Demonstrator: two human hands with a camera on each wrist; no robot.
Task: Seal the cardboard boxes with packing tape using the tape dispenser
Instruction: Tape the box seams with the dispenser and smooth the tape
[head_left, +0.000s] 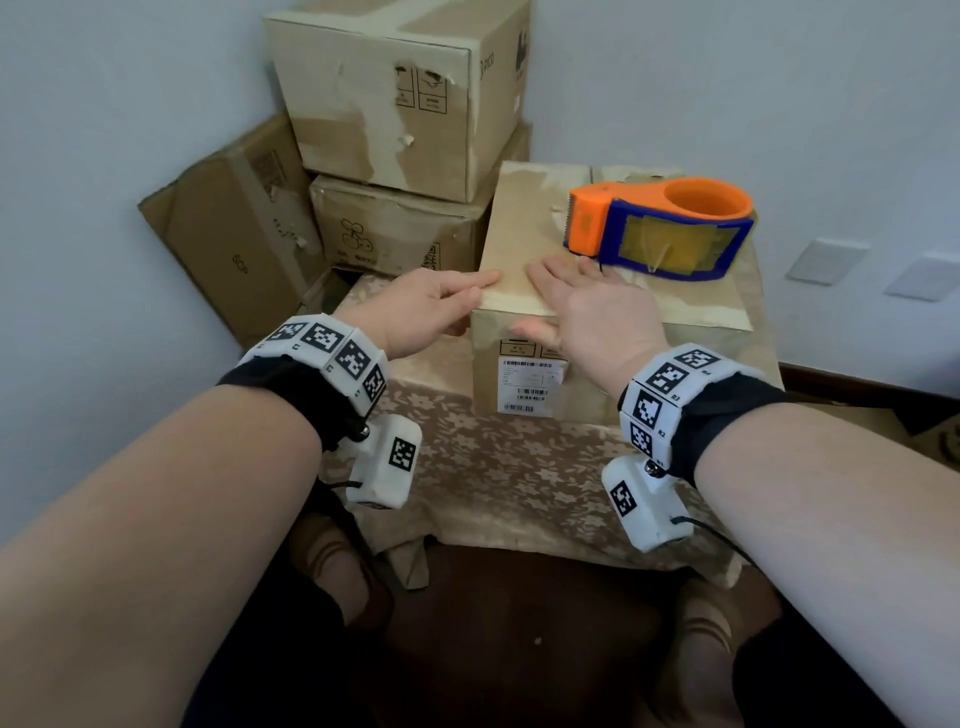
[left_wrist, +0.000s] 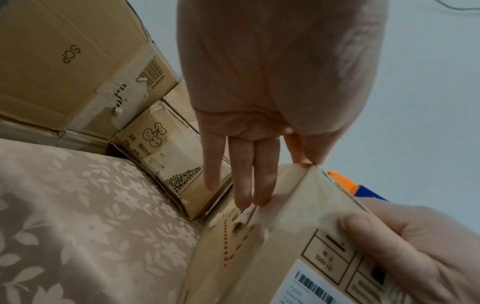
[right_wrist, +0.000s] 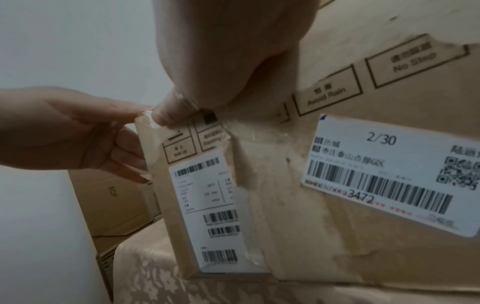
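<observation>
A taped cardboard box (head_left: 519, 234) with shipping labels stands on a table. The orange and blue tape dispenser (head_left: 660, 228) lies on its top at the back right, and no hand touches it. My left hand (head_left: 447, 301) is at the box's front left corner; in the left wrist view its straight fingers (left_wrist: 244, 185) lie along the box's left side (left_wrist: 285, 236). My right hand (head_left: 571, 296) lies flat on the top near the front edge. Its thumb (right_wrist: 176, 111) presses the front face (right_wrist: 285, 185) beside the left hand (right_wrist: 78, 131).
A floral cloth (head_left: 493, 467) covers the table. Behind the box on the left, two cardboard boxes (head_left: 395, 93) are stacked in the corner, and a larger one (head_left: 228, 234) leans on the wall. Wall sockets (head_left: 826, 260) sit at right. My legs are below the table's front edge.
</observation>
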